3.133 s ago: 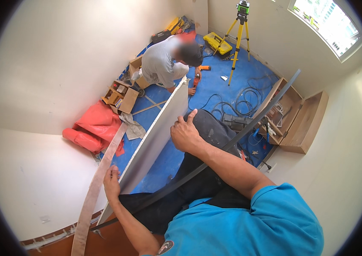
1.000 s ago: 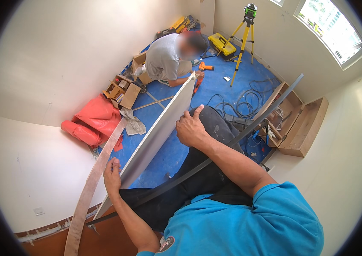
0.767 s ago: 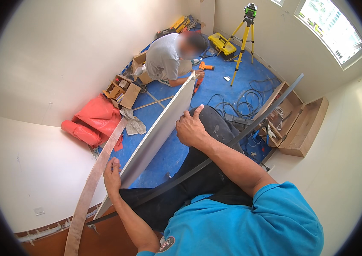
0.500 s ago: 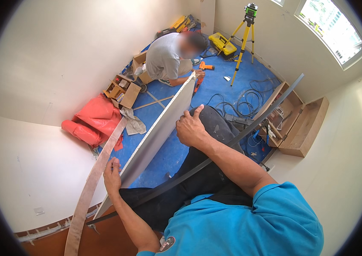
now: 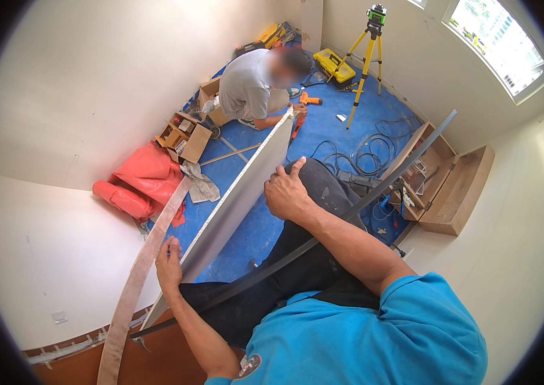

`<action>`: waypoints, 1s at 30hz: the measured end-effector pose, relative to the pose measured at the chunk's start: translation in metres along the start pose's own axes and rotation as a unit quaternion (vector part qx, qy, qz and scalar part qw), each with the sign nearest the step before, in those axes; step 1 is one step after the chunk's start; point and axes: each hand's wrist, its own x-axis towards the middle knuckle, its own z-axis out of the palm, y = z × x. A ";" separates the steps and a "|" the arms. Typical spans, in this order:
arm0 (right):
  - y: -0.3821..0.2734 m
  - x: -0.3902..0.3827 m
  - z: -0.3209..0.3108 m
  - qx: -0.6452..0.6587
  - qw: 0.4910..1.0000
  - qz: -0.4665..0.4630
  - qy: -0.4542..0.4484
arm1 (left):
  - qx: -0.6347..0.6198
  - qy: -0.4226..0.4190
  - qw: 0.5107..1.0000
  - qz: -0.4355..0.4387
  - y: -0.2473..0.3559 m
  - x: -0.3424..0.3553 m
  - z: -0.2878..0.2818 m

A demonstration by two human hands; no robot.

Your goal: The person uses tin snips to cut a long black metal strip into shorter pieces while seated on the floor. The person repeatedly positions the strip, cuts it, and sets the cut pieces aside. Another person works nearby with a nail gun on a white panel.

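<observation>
A long white board [image 5: 237, 212] stands on edge in front of me, running from my left knee toward a crouching person. My left hand [image 5: 169, 266] is at its near left edge, fingers drawn together; a small dark thing seems to be between them, too small to name. My right hand [image 5: 287, 192] lies by my raised knee on the board's right side, fingers bent but apart, holding nothing visible. A long dark strip [image 5: 416, 154] slants across my lap, passing my right forearm. Left of my left hand runs a long, thin wooden strip [image 5: 137, 276].
The crouching person [image 5: 246, 86] has a hand at the board's far end, near an orange-and-black power tool [image 5: 310, 100]. A laser level [image 5: 376, 16] tops a yellow tripod. Red sheeting [image 5: 147, 179], cardboard boxes [image 5: 185, 138], coiled cable [image 5: 374, 151] and an open wooden case [image 5: 439, 179] surround us.
</observation>
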 end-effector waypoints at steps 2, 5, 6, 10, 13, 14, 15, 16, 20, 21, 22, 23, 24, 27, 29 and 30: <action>0.000 0.000 -0.002 -0.003 1.000 0.003 -0.013 | 0.001 0.000 1.000 0.002 -0.001 0.000 0.000; -0.001 0.001 -0.006 -0.010 0.999 0.009 -0.039 | 0.000 -0.002 1.000 0.007 -0.002 0.001 0.000; -0.001 0.001 -0.007 -0.012 0.999 0.010 -0.041 | 0.002 -0.003 1.000 0.008 -0.002 0.001 0.000; -0.001 0.001 -0.006 -0.011 0.999 0.010 -0.044 | -0.002 -0.004 1.000 0.008 -0.001 0.001 0.000; -0.001 0.000 -0.002 -0.001 1.000 0.005 -0.010 | 0.001 -0.002 1.000 0.003 0.002 -0.001 -0.001; -0.001 0.000 -0.001 0.001 1.000 0.003 0.001 | 0.001 -0.002 1.000 0.002 0.003 -0.001 -0.001; 0.000 0.000 0.000 0.001 1.000 0.002 0.002 | 0.002 -0.002 1.000 0.001 0.003 -0.002 -0.001; 0.000 0.000 0.000 0.001 1.000 0.001 0.003 | -0.005 -0.002 1.000 -0.001 0.004 -0.002 -0.001; 0.000 0.000 0.001 -0.003 1.000 0.001 -0.006 | 0.000 0.000 1.000 0.000 0.003 -0.002 -0.001; 0.000 0.000 0.000 -0.003 1.000 0.002 -0.006 | 0.002 0.000 1.000 0.000 0.003 -0.001 -0.001; 0.000 0.000 0.000 -0.002 1.000 0.002 -0.005 | 0.004 0.000 1.000 0.001 0.002 -0.001 0.000; 0.000 0.000 0.000 -0.002 1.000 0.002 -0.005 | 0.002 0.000 1.000 0.000 0.002 -0.001 0.000; 0.000 0.000 -0.001 -0.002 1.000 0.003 -0.005 | 0.000 0.001 1.000 0.000 0.001 -0.001 0.000; -0.001 0.000 -0.001 -0.004 1.000 0.003 -0.003 | 0.001 0.002 1.000 0.002 0.000 0.000 0.000; -0.001 -0.001 0.000 -0.004 1.000 0.003 0.000 | 0.002 0.004 1.000 0.005 -0.001 0.000 0.000; -0.001 -0.001 0.000 -0.004 1.000 0.003 0.003 | 0.002 0.004 1.000 0.008 -0.001 0.000 0.000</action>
